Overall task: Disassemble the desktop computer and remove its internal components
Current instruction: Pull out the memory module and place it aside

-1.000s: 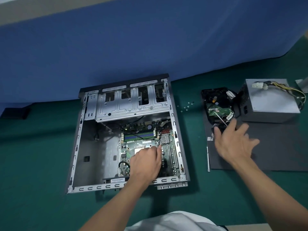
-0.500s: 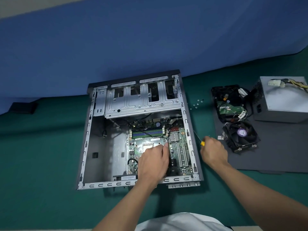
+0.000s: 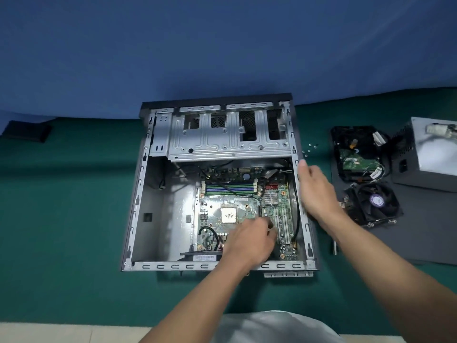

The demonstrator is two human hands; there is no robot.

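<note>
On the table (image 3: 61, 219), right of the open case (image 3: 138, 194), the power supply (image 3: 435, 154), fan (image 3: 376, 204) and drive (image 3: 356, 157) already lie out. The motherboard (image 3: 222, 201) remains inside with its memory sticks (image 3: 230, 189). The left hand (image 3: 249, 241) curls over the board, its grip unreadable. The right hand (image 3: 319, 191) rests straight-fingered on the case's right rim, with nothing visible in its grip.

Both bare forearms reach forward from below. The left hand (image 3: 249, 241) sits knuckles-up inside the case (image 3: 170, 219), toward its near right corner, fingers curled downward; whether they pinch anything is hidden. The right hand (image 3: 317, 191) lies along the case's right wall, fingers nearly straight.
</note>
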